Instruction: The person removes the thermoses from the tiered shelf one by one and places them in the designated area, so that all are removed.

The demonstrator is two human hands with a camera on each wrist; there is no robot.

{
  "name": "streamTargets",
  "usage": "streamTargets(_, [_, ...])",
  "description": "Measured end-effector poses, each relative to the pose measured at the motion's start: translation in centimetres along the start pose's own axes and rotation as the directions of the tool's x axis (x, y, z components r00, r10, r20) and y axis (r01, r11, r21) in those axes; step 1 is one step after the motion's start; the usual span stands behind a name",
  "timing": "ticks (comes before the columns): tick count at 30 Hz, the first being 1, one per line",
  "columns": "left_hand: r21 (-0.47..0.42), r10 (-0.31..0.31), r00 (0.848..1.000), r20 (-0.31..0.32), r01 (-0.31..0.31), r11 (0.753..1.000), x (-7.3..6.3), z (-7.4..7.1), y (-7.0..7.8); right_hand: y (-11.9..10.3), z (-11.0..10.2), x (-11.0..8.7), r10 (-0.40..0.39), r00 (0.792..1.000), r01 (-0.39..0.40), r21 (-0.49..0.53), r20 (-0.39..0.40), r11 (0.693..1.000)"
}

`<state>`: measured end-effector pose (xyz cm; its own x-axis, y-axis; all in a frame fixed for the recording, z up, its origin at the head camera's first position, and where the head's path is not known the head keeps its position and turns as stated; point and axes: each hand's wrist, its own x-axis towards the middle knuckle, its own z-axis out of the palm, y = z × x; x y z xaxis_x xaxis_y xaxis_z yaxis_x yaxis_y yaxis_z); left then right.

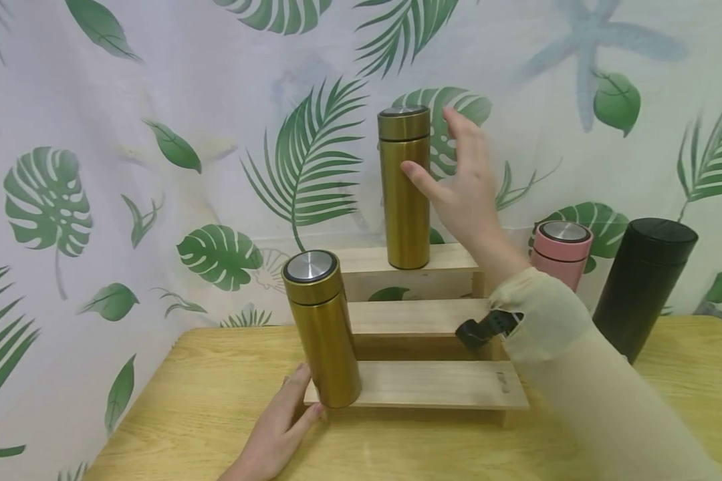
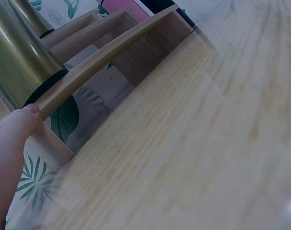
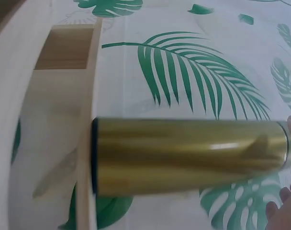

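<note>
A gold thermos flask [image 1: 404,194] stands upright on the top step of a wooden three-step rack [image 1: 421,384]. Beside its upper part my right hand [image 1: 469,177] is raised, fingers spread and extended, the thumb in front of the flask. In the right wrist view, fingertips show by the lid end of that flask [image 3: 188,155]. A second gold thermos flask [image 1: 321,334] is on the left end of the bottom step. My left hand [image 1: 277,421] grips that end of the rack, its thumb [image 2: 31,108] at the front edge near the flask's base.
Right of the rack are a pink thermos flask [image 1: 562,254] and a taller black flask [image 1: 646,287], both partly hidden by my right arm. The rack stands on a wood-grain table [image 1: 204,374]. A leaf-patterned cloth [image 1: 156,87] hangs behind.
</note>
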<state>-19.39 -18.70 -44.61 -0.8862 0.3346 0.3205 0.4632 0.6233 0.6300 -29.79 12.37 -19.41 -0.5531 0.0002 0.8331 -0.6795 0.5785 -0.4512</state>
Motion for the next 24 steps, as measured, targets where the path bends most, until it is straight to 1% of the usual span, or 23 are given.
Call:
streamTargets(3, [-0.004,0.008,1.0,-0.007,-0.008,1.0,0.0,0.0,-0.1,-0.7,0.7,1.0,-0.004,1.0,0.004,-0.025,0.014,1.0])
streamTargets(6, [-0.004,0.015,1.0,-0.012,-0.016,1.0,-0.1,0.1,-0.2,-1.1,1.2,1.9,0.009,1.0,-0.008,-0.044,0.025,0.999])
streamTargets(11, [0.009,0.005,1.0,-0.023,-0.005,1.0,-0.2,0.1,-0.1,-1.5,1.8,2.7,0.053,0.996,-0.047,-0.089,0.066,0.995])
streamTargets(13, [0.007,-0.005,1.0,-0.018,0.005,1.0,-0.2,0.0,0.0,-1.6,2.0,2.8,0.077,0.994,-0.068,-0.099,0.08,0.993])
streamTargets(15, [0.005,-0.005,1.0,-0.016,0.005,1.0,-0.2,0.0,0.0,-1.6,2.2,2.8,0.083,0.993,-0.075,-0.098,0.082,0.992])
streamTargets(19, [0.002,0.013,1.0,-0.022,-0.013,1.0,-0.1,0.0,0.0,-1.7,2.2,2.5,0.069,0.996,-0.064,-0.076,0.057,0.995])
streamTargets(24, [0.002,0.034,0.999,-0.035,-0.034,0.999,0.0,0.0,0.0,-2.0,1.9,1.7,0.044,0.999,-0.043,-0.054,0.019,0.998])
